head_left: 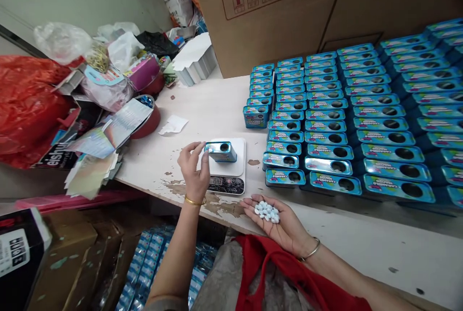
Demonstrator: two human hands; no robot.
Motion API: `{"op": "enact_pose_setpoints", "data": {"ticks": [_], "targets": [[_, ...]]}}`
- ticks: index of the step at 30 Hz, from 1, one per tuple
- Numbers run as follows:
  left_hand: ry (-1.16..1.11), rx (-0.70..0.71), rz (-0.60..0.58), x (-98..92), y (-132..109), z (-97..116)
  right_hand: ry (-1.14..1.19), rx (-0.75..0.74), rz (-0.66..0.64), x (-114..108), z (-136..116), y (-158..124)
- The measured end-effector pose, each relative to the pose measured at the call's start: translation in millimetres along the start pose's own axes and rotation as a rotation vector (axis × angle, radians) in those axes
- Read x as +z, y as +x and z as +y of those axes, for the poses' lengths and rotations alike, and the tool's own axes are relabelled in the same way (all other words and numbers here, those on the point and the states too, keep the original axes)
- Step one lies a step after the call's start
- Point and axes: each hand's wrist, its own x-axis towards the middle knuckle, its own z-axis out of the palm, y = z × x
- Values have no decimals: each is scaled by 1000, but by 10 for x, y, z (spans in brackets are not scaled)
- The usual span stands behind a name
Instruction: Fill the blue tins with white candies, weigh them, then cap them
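Note:
A blue tin (223,153) with a round dark opening in its top stands on a white kitchen scale (238,169); the scale's display is lit, but its figures are too small to read surely. My left hand (195,171) is at the tin's left end, thumb and forefinger drawn close together. Whatever sits between those fingertips, if anything, I cannot make out. Palm up, my right hand (278,224) is cupped near the table's front edge, right of the scale. In it lies a small heap of pale blue-white candies (266,211).
Rows of similar blue tins (329,152) fill the right side of the table (202,101). Behind stands a large cardboard box (267,36). At left are a red plastic bag (29,108), a round red container (150,120) and white stacked cartons (195,60). Wrapped tins (144,258) lie below.

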Motion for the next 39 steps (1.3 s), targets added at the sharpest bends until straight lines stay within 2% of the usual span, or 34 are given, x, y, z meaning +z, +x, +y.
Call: {"op": "enact_pose_setpoints", "data": {"ticks": [8, 27, 35, 39], "targets": [[10, -107, 45, -144, -203, -243, -51, 31, 18, -89, 13, 29], [76, -54, 36, -91, -216, -211, -60, 35, 29, -44, 7, 21], [154, 12, -190, -18, -209, -56, -59, 37, 27, -48, 6, 29], [113, 47, -203, -19, -171, -41, -61, 32, 10, -60, 5, 24]]}}
